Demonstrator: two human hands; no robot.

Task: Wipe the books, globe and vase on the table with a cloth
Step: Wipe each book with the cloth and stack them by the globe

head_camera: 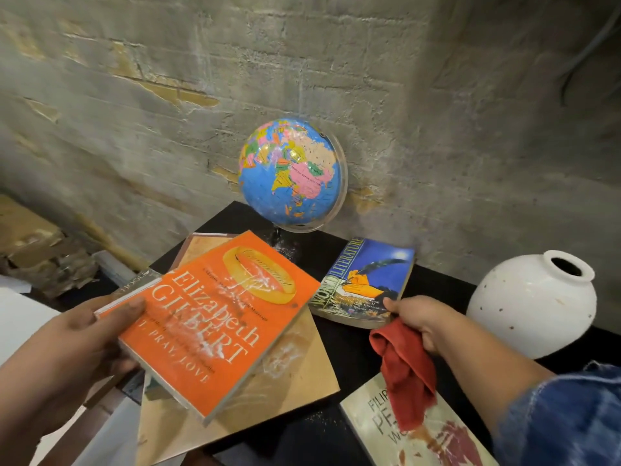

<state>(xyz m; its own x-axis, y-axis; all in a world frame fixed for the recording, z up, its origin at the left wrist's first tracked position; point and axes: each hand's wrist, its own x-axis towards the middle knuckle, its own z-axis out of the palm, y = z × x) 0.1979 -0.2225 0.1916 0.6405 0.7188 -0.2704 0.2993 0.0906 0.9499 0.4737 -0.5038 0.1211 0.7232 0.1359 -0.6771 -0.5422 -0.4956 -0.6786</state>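
Gripping the dusty orange book in the left hand, tilted over the table; clutching the red cloth in the right hand. Likely needing a sweep across its front next.

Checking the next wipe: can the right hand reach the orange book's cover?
Probably yes: the left hand holds the orange book cover-up, nothing between it and the cloth in the right hand.

A rough grey brick wall stands behind. Brown cardboard lies low at the left; a cable hangs upper right.
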